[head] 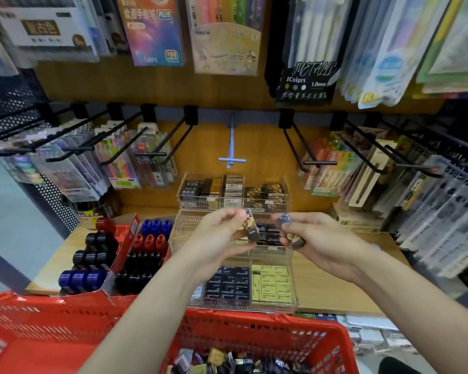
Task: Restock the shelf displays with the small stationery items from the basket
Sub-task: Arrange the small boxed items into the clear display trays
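My left hand [219, 238] pinches a small dark printed eraser box [250, 225], held upright over the clear tiered display trays [289, 255]. Beside it, my right hand [314, 238] grips another small dark stationery item [292, 230], partly hidden by my fingers. The two hands are close together at the same height, above the middle tray. Below them the red basket [254, 330] holds several small dark and gold boxes [227, 360]. The front tray [295, 298] holds black and yellow-green boxes, the rear tray [184, 190] dark and gold ones.
A red cardboard display [125, 247] of black, blue and red round items stands left of the trays. Black hooks [308, 152] with hanging pen packs jut out above and at both sides. A lilac hook [231, 147] hangs bare at the centre. Wooden shelf [335, 287] shows right of the trays.
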